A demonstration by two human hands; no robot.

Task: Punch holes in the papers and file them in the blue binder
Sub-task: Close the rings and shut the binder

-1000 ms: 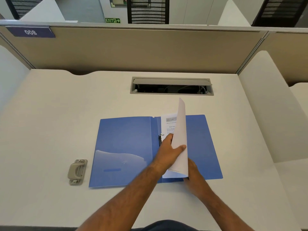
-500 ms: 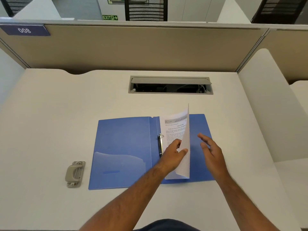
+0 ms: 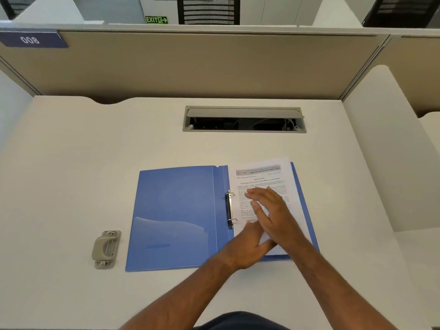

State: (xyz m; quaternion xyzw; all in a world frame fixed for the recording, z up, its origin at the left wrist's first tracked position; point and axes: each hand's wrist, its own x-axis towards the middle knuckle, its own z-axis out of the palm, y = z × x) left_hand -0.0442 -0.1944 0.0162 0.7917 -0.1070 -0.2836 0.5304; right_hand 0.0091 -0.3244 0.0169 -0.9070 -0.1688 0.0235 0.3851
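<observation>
Blue plastic binder [image 3: 176, 215]: head view; lies open and flat on the pale desk [image 3: 71, 163], spine running away from the person, clear pocket on the left cover.
Metal two-ring clip [image 3: 229, 209]: on the spine's right side, long axis parallel to the spine, just left of the sheets' left edge.
White printed papers [image 3: 262, 177]: flat on the right cover, long axis away from the person, left margin at the rings; whether the rings pass through the holes cannot be told.
Right hand [image 3: 276, 213]: fingers [image 3: 256, 194] spread and flat, palm down on the sheets, gripping nothing; fingertips point left toward the rings, near them.
Left hand [image 3: 247, 248]: crosses under the right wrist at the sheets' lower left; blurred, so its grip cannot be told.
Beige plastic hole punch [image 3: 106, 249]: on the desk, well apart, left of the binder.
Key relation: rings lie left of both hands; left cover must swing right over the sheets, and the left hand seems nearer it.
Stage (judged): filing nearly done.
</observation>
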